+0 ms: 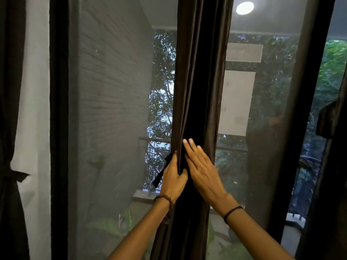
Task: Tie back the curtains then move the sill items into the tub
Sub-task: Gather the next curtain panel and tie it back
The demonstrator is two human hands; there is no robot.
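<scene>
A dark brown curtain [199,81] hangs gathered into a narrow column in the middle of the window. My left hand [173,178] grips its left edge at waist height, thumb wrapped round the folds, and a black tie strap [160,173] dangles from that hand. My right hand [201,166] lies flat on the front of the gathered fabric, fingers straight and pointing up. At the far left, another dark curtain [7,128] is cinched by a tie [17,175]. No sill or tub is in view.
Window glass with a mesh screen [112,109] fills the view between dark frames [59,128]. White wall [33,91] shows at the left. At the right edge hangs more dark fabric [327,121]. Outside are a brick wall, trees and a railing.
</scene>
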